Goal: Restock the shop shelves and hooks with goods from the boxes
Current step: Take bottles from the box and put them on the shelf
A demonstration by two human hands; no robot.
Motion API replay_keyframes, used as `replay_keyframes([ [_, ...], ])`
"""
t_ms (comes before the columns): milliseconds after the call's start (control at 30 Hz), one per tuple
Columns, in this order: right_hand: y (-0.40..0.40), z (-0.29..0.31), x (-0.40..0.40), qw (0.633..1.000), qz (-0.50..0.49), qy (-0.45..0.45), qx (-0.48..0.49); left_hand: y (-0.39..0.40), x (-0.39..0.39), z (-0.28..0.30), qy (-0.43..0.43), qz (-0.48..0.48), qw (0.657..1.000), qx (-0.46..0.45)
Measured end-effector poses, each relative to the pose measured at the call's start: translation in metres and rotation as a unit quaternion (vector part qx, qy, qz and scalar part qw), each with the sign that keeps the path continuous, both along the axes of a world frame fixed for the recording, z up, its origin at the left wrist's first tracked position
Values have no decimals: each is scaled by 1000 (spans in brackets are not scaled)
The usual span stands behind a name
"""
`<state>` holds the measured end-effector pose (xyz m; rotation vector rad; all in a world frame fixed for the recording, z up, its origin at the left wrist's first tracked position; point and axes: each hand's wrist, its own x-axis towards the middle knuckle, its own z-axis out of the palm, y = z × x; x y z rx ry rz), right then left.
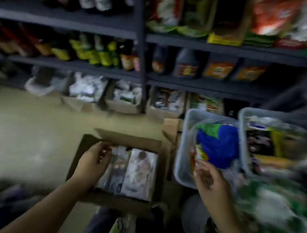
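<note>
Left hand (94, 164): yours, fingers loosely curled over the packets (138, 174) in the open cardboard box (128, 141); grip unclear through blur.
Right hand (210, 180): fingers spread, palm up, holding nothing, at the clear tub (183, 148).
Risk: grabbing blind, you could crush packets or tip the tub.
Shelves (79, 67): beyond, already crowded; forcing stock in may topple the bottles (102, 55).

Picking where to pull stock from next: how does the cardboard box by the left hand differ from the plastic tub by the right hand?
The cardboard box is brown, with open flaps; the plastic tub is pale, translucent and round-cornered. The box holds flat pale packets lying side by side; the tub holds a loose heap topped by a blue and green bag. Both are open-topped.
</note>
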<state>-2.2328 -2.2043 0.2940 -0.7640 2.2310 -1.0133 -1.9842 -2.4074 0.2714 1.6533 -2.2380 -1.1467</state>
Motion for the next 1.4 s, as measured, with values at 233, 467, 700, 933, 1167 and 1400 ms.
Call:
replay_keyframes([
  [233,-83,-147,103,969,174,-84,155,-13,114,-83,-57,112,990,62],
  [467,-119,-293,176,943,143,-150,259,-38,138,-209,-86,74,976,185],
  [700,-137,-425,228,912,136,-221,318,-59,165,-351,-142,36,963,225],
  [933,-182,-527,275,904,117,-280,303,-82,179,-459,-182,42,949,254],
  [1167,-220,-581,310,918,12,-263,297,-74,175,-510,-171,105,945,258],
  [1400,-230,-598,323,915,-20,-274,296,-69,175,-502,-113,175,949,238],
])
